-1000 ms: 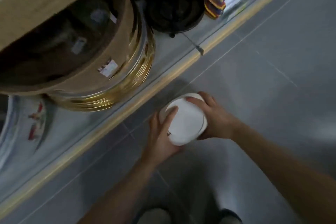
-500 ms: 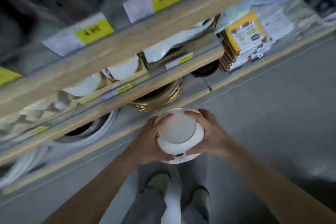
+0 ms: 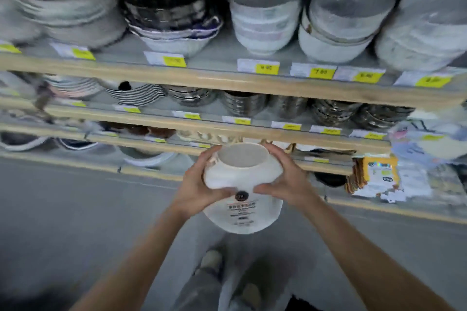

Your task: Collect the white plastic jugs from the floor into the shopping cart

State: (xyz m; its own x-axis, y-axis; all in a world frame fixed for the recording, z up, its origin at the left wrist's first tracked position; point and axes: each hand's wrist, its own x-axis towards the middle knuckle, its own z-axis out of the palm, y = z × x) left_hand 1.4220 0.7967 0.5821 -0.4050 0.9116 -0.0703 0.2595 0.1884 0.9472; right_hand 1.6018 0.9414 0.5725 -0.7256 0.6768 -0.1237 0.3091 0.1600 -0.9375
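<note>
— Two hands on one jug (image 3: 241,192)? Why both?

— It looks bulky and smooth. The left hand (image 3: 199,188) and right hand (image 3: 285,184) clamp its shoulders from opposite sides, thumbs curled across the front, so it probably can't slip.

— Where is the jug?

— In the air, mouth up, in front of the lowest shelf (image 3: 252,151), above the floor (image 3: 75,222). No cart in view.

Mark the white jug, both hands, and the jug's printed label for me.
white jug (image 3: 242,174): head view, on its upper shoulder below the open mouth.
left hand (image 3: 195,188): head view, back of hand.
right hand (image 3: 288,184): head view, back of hand.
printed label (image 3: 241,211): head view, on the dark text.
</note>
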